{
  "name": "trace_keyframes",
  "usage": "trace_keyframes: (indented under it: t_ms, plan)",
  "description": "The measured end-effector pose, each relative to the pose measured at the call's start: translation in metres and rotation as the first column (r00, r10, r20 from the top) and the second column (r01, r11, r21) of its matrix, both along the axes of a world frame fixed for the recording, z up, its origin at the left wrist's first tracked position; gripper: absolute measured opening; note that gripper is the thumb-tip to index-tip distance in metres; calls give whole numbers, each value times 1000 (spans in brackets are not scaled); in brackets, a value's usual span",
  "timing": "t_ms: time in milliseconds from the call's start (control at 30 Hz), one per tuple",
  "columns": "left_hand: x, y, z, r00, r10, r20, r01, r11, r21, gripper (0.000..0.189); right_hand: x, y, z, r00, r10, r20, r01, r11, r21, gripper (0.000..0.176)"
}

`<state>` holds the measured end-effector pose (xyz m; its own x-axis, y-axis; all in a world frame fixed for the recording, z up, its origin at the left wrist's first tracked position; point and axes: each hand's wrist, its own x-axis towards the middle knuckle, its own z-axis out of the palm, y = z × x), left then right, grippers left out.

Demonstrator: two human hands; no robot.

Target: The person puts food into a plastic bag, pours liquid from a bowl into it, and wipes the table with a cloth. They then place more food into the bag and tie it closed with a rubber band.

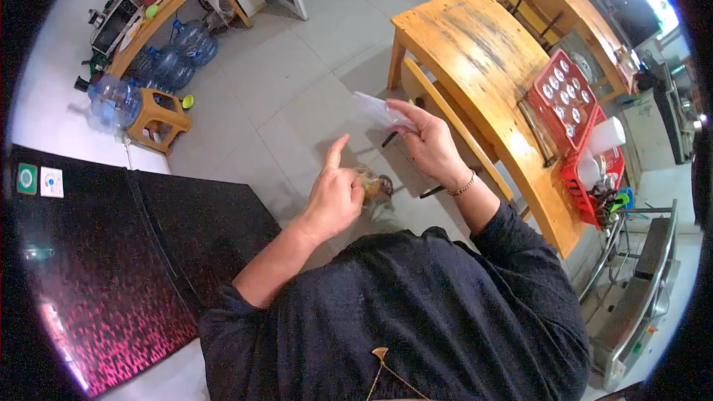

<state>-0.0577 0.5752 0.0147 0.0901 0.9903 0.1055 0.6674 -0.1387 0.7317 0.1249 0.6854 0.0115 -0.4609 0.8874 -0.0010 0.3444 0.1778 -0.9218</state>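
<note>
My right hand (427, 141) is closed on a thin, clear plastic piece (375, 110), which sticks out to the left from between thumb and fingers. Lower and to the left is my left hand (338, 197), its index finger stretched out and its other fingers curled in. Against those curled fingers shows a blurred yellowish thing (367, 178); whether it is held is hard to make out. The two hands are apart, in front of my body and above the tiled floor.
A wooden table (475, 37) at the right bears a red tray (561, 93) and a red basket (583, 204) with cups. A black fridge (200, 230) stands at the left. Behind it are a brown stool (160, 115) and water bottles (194, 43).
</note>
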Motion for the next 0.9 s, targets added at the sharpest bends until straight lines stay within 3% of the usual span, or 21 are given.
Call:
trace_keyframes:
  t_ms: [100,200,333,400,500,567,667,767,900]
  plan:
    - [-11,39,1,1000,-6,18,6,1000,1,16,-25,36,-4,987,41,155,-66,985,157,67]
    - [-26,84,-6,998,8,55,-12,997,80,16,-47,79,-20,957,114,266,-182,952,247,70]
    - [-51,145,-1,999,31,40,-36,993,115,15,-80,129,-19,899,302,318,-350,931,107,76]
    - [-62,171,1,999,29,34,-30,999,33,12,-93,153,-14,893,355,275,-400,908,126,78]
    - [-77,211,-12,998,38,-52,-31,991,127,16,-108,187,-7,899,394,192,-417,903,100,78]
    - [-91,235,-18,999,-18,48,20,999,-40,23,-119,207,4,910,405,92,-408,913,18,78]
    - [-111,272,-14,997,-65,38,69,989,-133,24,-135,234,-5,951,307,29,-308,951,27,73]
    - [-132,314,-19,994,-79,-81,65,984,-165,12,-147,264,-21,983,144,113,-166,962,217,52]
    - [-167,375,-22,953,-238,-188,191,952,-237,17,-156,316,-33,893,217,395,-213,976,-56,24]
